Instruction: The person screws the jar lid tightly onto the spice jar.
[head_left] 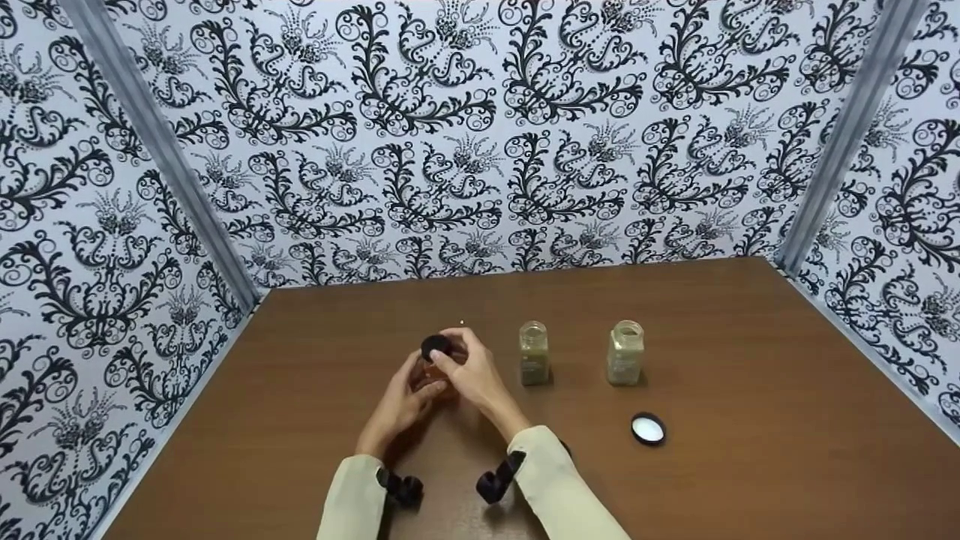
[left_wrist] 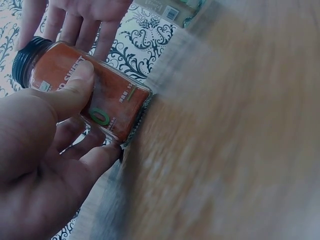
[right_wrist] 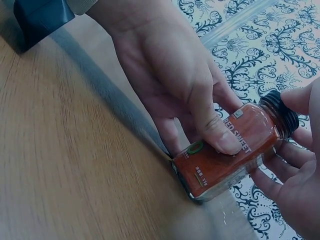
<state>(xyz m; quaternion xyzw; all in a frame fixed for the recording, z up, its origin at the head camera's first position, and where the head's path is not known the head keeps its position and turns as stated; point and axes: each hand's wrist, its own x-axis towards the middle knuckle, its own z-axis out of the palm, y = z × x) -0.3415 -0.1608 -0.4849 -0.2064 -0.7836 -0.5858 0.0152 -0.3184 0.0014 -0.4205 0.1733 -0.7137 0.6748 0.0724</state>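
Note:
A square glass jar of orange-red powder (left_wrist: 120, 92), labelled "RED SWEET", is held between both hands with its black lid (head_left: 435, 346) on top. My left hand (head_left: 405, 405) grips the jar's body, thumb across the label in both wrist views. At the lid's rim, the thumb and fingers of my right hand (head_left: 471, 369) pinch it. The jar's base meets the wooden table in the wrist views. To the right stand two lidless glass jars, one with greenish-brown powder (head_left: 534, 364) and one with paler powder (head_left: 625, 361).
A black lid with a white inner face (head_left: 648, 429) lies upturned on the brown table (head_left: 750, 360), in front of the pale jar. A dark edge (head_left: 566, 448) peeks from behind the right sleeve. Patterned walls (head_left: 480, 150) enclose the back and sides.

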